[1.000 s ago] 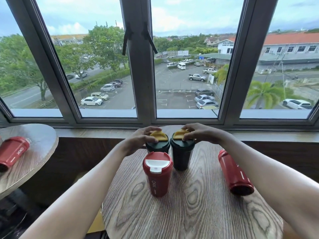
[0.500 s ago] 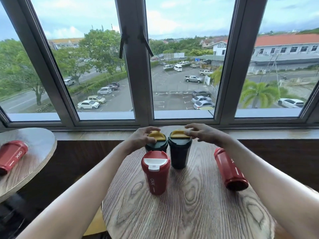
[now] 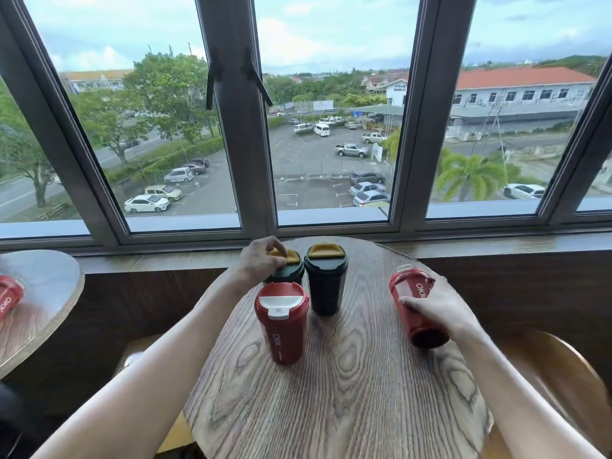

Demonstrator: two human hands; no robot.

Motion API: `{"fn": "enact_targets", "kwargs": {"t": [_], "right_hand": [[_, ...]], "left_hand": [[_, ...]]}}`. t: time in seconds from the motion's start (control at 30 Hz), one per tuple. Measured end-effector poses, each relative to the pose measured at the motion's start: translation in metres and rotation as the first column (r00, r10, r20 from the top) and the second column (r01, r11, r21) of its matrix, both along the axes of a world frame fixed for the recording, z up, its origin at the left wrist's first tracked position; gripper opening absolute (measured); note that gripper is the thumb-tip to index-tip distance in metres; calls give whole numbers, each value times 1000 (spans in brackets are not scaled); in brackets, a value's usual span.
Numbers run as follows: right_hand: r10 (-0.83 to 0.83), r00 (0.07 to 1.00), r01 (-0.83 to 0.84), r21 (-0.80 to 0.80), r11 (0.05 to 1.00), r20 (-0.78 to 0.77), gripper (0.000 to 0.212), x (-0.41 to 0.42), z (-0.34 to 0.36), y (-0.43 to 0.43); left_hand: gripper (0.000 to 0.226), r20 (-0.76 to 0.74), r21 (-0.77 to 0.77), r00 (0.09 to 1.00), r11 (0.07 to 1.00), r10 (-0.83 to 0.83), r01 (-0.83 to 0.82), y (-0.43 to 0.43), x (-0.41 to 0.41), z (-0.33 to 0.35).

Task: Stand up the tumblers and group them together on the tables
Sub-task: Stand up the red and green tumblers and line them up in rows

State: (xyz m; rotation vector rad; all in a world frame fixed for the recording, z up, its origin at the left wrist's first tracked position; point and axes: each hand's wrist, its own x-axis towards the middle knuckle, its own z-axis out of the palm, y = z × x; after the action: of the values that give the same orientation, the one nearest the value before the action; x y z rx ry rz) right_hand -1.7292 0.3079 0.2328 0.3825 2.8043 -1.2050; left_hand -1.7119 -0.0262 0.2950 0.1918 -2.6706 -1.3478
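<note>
Round wooden table (image 3: 331, 409) by the window: three tumblers stand upright together, two black (image 3: 326, 283) and one red (image 3: 283, 323). Left hand (image 3: 261, 261) rests fingers curled on the rear black tumbler's yellow lid (image 3: 291, 256); right hand (image 3: 433, 309) grasps the lying red tumbler (image 3: 414, 303), well apart from the group.

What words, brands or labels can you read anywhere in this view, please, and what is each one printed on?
"OKK" on the upright red tumbler, running along its side.
"OKK" on the lying red tumbler under the right hand; the last letter is partly covered.
"OKK", blurred, on the red tumbler on the left table.
Sign on the white building: too small to read.
Black tumblers: no text visible.
</note>
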Motion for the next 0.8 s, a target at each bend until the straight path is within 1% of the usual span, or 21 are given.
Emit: {"fn": "enact_targets", "kwargs": {"t": [0.03, 0.13, 0.2, 0.27, 0.33, 0.37, 0.43, 0.5, 0.57, 0.63, 0.67, 0.73, 0.8], "right_hand": [[-11, 1000, 11, -39, 999, 11, 96, 2, -3, 1], [-68, 997, 72, -100, 992, 48, 86, 6, -5, 0], [-92, 994, 100, -194, 976, 54, 85, 7, -9, -1], [-75, 997, 76, -290, 954, 13, 70, 13, -13, -5], [-36, 997, 7, -392, 920, -68, 52, 21, -16, -10], [-13, 994, -38, -449, 893, -109, 49, 27, -15, -14], [55, 982, -146, -539, 829, -181, 50, 38, -14, -23], [140, 959, -261, -587, 766, -245, 58, 47, -12, -34], [217, 930, -357, -595, 720, -296, 74, 54, -14, -46], [282, 904, -423, -565, 709, -322, 87, 57, -19, -58], [314, 890, -452, -550, 702, -330, 90, 58, -23, -63], [355, 874, -485, -538, 689, -333, 87, 58, -30, -72], [375, 858, -512, -532, 674, -351, 84, 59, -34, -80]], "left_hand": [[12, -3, 7, 1000, 1000, 4, -4, 0, 1, 0], [12, -5, 6, 1000, 1000, 15, -15, -1, 3, 2], [11, -7, 8, 1000, 1000, 17, -17, 0, 4, 2], [11, -2, 7, 1000, 1000, 18, -18, 0, 5, 3], [10, 10, 0, 1000, 1000, 20, -20, -2, 4, 3], [10, 20, -5, 1000, 1000, 20, -20, -2, 4, 4], [11, 29, -24, 999, 1000, 20, -19, -3, 4, 7], [11, 39, -50, 999, 999, 13, -11, -1, 4, 8], [15, 38, -122, 999, 993, 7, -2, 0, 8, 10], [23, -19, -234, 1000, 972, 21, -24, 0, 17, 11], [26, -53, -261, 998, 964, 40, -53, 0, 23, 13], [28, -73, -254, 994, 963, 76, -92, -2, 38, 15], [26, 26, -180, 997, 981, 73, -67, -6, 51, 16]]}}
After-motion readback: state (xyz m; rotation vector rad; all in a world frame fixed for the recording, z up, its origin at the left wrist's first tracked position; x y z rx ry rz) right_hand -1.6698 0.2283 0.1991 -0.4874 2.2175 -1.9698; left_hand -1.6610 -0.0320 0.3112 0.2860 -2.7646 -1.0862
